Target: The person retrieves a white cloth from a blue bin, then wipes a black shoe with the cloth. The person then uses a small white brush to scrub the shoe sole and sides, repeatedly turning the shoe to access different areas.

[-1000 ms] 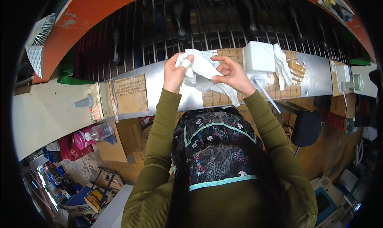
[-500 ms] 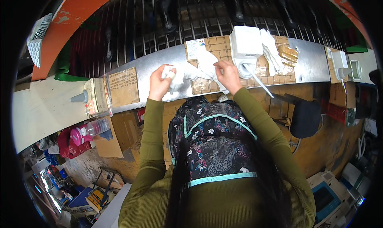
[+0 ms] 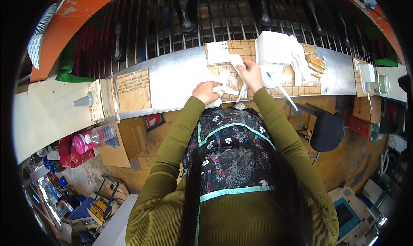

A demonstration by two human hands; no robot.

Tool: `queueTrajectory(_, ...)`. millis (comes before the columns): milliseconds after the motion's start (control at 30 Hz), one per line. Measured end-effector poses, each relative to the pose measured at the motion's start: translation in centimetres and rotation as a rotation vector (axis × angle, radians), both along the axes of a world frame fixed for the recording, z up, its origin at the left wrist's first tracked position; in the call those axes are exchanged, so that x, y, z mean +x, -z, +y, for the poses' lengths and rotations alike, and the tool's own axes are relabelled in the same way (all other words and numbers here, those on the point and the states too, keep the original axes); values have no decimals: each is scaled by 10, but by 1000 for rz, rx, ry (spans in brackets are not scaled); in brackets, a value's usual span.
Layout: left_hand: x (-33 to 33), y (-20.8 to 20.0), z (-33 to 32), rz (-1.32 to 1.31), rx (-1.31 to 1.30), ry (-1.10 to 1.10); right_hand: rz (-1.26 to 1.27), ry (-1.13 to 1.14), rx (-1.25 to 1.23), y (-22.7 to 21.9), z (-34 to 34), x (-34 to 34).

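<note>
My left hand [image 3: 206, 92] is at the near edge of the metal-topped bench, its fingers closed on a crumpled white cloth-like piece [image 3: 215, 103] that partly shows below them. My right hand [image 3: 252, 75] pinches a soft white piece [image 3: 236, 61], lifted over the cardboard mat [image 3: 239, 47]. Between the hands lie white strap-like ends [image 3: 230, 91]; which piece they belong to I cannot tell. Just right of my right hand is a round white pot [image 3: 269, 80] with a long white stick [image 3: 287, 95] leaning out over the bench edge. Behind the pot stands a white box-shaped container [image 3: 273, 48].
Crumpled white pieces [image 3: 299, 61] and a taped brown block [image 3: 315, 65] lie to the right. Beyond the bench runs a rack of metal bars [image 3: 215, 18] with dark shoe-shaped pieces [image 3: 186, 11]. A cardboard sheet [image 3: 132, 91] lies left; a black stool [image 3: 325, 132] stands right, below the bench.
My left hand has moved right and toward me, close to my right hand. My right hand has turned and raised a white piece. The white material has left the bare metal at the left.
</note>
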State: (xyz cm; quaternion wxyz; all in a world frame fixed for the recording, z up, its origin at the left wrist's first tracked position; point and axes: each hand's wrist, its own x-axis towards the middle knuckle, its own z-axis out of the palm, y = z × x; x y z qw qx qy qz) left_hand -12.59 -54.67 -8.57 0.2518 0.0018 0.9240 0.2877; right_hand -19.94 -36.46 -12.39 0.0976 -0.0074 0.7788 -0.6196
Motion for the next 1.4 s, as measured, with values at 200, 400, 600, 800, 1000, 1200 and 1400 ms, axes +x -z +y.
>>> queueTrajectory(200, -18, -15, 3, -17, 236, -127, -593, 79, -880, -23, 29, 0)
queueTrajectory(400, -35, -20, 23, -225, 907, -423, -418, -149, -675, -27, 26, 17)
queueTrajectory(600, -46, 3, 19, -259, 995, -681, -242, 49, -507, -7, 35, 18)
queueTrajectory(800, -53, 15, 16, -102, 877, -630, -186, -73, -564, -19, 48, 17)
queueTrajectory(1000, -63, 10, 24, -221, 1015, -592, -44, -176, -356, -16, 23, 0)
queueTrajectory(1200, -72, 7, 20, -236, 967, -519, -35, -233, -296, -6, 16, -11)
queueTrajectory(1400, -80, 17, 9, -156, 1038, -666, -422, -321, -306, -31, 43, 13)
